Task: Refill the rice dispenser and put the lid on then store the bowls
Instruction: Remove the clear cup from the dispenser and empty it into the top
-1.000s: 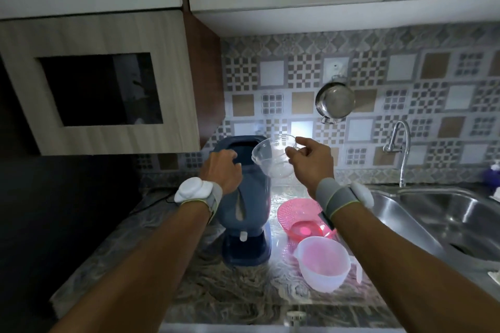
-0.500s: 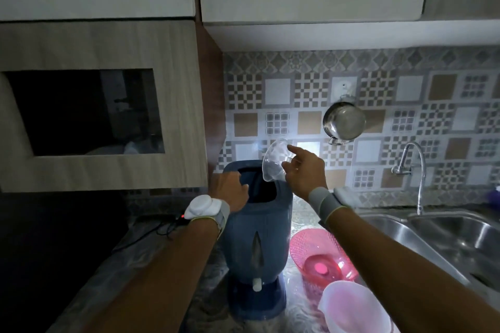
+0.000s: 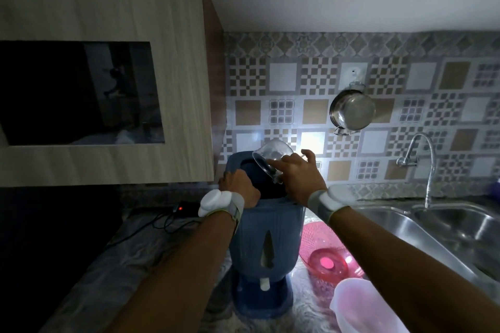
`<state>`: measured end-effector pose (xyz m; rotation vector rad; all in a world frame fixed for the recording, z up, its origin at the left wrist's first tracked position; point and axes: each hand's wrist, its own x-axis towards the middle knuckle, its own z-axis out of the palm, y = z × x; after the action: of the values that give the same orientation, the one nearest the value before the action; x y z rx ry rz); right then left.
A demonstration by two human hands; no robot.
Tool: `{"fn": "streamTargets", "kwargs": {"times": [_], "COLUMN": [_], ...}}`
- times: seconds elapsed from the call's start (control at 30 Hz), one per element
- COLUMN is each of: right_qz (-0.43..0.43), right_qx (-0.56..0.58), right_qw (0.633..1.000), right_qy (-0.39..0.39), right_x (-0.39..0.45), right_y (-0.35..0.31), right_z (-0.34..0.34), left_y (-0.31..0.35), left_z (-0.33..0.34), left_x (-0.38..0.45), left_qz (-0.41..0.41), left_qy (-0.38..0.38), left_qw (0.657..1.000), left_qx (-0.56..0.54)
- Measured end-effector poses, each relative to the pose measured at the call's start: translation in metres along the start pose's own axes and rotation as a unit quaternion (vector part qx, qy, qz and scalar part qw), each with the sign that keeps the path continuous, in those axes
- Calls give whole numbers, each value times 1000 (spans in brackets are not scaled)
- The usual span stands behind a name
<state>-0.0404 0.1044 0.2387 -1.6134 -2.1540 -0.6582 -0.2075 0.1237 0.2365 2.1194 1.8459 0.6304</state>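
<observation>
A tall blue rice dispenser (image 3: pixel 266 227) stands on the marble counter, its top opening uncovered. My left hand (image 3: pixel 238 186) grips the dispenser's upper left rim. My right hand (image 3: pixel 299 173) pinches the rim of a clear glass bowl (image 3: pixel 270 155), tipped steeply with its mouth facing down-left over the opening. A pink perforated bowl (image 3: pixel 324 257) lies on the counter to the right of the dispenser. A pale pink-white bowl (image 3: pixel 359 308) sits in front of it at the bottom edge. No lid is visible.
A wooden wall cabinet (image 3: pixel 108 84) with a dark glass panel hangs close above the left counter. A steel pot (image 3: pixel 351 111) hangs on the tiled wall. The steel sink (image 3: pixel 446 227) and faucet (image 3: pixel 422 159) are at right. A black device with cables (image 3: pixel 184 209) lies back left.
My right hand has tilted the glass bowl from nearly upright to steeply tipped over the dispenser opening. The view has moved closer and upward; my left hand stays on the rim.
</observation>
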Motion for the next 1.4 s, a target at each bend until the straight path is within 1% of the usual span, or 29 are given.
{"fn": "streamTargets", "kwargs": {"times": [0.1, 0.27, 0.4, 0.47, 0.67, 0.83, 0.9, 1.0, 1.1, 1.27, 1.33, 1.4], "right_qz": [-51, -116, -158, -163, -131, -127, -123, -101, -74, -17, 12, 23], "right_qx": [-36, -71, -119, -111, -79, -70, -70, -64, -27, 100, 158, 201], "right_qw": [998, 991, 979, 978, 988, 989, 990, 993, 996, 987, 978, 970], "right_qy": [8, -19, 55, 65, 25, 22, 24, 10, 35, 124, 132, 134], "right_x": [1, 2, -1, -2, -1, -2, -4, -11, -24, -50, -59, -69], "right_y": [1, -2, -3, -2, 0, -2, -2, -2, -2, -5, -5, -6], "right_z": [-1, -7, -11, -8, -4, -10, -13, -18, -25, -45, -55, -63], "left_y": [-2, -7, -9, -9, -8, -6, -7, -5, 0, 12, 19, 25], "left_z": [0, 1, 3, 4, 5, 5, 6, 6, 4, 1, 0, -1], "left_x": [3, 7, 7, 7, 6, 2, -1, -5, -16, -46, -61, -76], "left_qz": [-9, -12, -10, -11, -15, -17, -12, -1, 6, 30, 37, 35], "left_qy": [-7, 5, 12, 17, 27, 48, 63, 111, 147, 162, 179, 188], "left_qw": [1000, 1000, 1000, 1000, 999, 998, 997, 992, 986, 980, 975, 972], "left_qx": [-4, -8, -21, -23, -22, -40, -53, -59, -84, -109, -125, -137]}}
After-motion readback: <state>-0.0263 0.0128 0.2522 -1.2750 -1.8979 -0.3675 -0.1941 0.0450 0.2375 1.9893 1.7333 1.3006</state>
